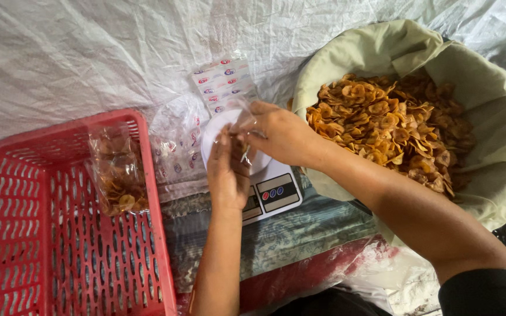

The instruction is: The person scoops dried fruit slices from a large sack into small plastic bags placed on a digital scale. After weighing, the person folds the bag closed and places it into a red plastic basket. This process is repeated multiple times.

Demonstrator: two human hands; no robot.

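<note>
1. Both hands are meeting over the white scale (267, 184), the left hand (228, 169) and right hand (279, 136) each pinching a clear plastic bag (242, 120).
2. Right of the scale is sitting a cloth-lined sack (499, 117) of banana chips (390, 126).
3. Left of the scale, a red basket (36, 234) is holding a filled bag (118, 175).

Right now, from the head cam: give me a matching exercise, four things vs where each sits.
Things:
1. filled chip bag
2. loose chips
3. kitchen scale
4. empty printed bags

Places:
A. under both hands
B. in the red basket
C. flat on the white sheet, behind the scale
D. in the green cloth-lined container

Pairs: 1-B, 2-D, 3-A, 4-C.

The left hand and right hand hold a clear bag over the scale.
</note>
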